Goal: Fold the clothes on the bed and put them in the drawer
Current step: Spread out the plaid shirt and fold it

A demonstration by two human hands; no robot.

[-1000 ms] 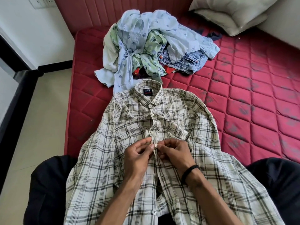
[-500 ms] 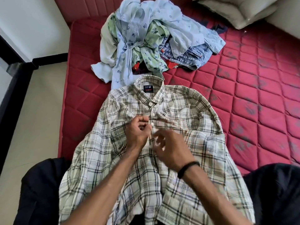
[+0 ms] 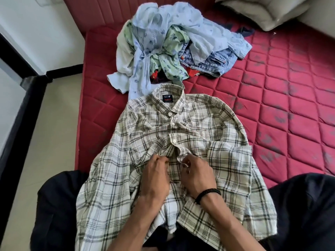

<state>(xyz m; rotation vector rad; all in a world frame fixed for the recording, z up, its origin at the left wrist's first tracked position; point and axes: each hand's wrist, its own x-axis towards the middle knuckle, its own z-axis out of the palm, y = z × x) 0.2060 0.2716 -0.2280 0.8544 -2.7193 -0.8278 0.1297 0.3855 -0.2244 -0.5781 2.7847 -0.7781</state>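
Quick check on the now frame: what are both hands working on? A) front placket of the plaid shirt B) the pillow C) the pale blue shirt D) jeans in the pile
A: the left hand and right hand both pinch the front opening of the plaid shirt, just below its fastened buttons, while the clothes pile lies untouched beyond the collar.

one plaid shirt (image 3: 181,142), two hands, one pillow (image 3: 262,11).
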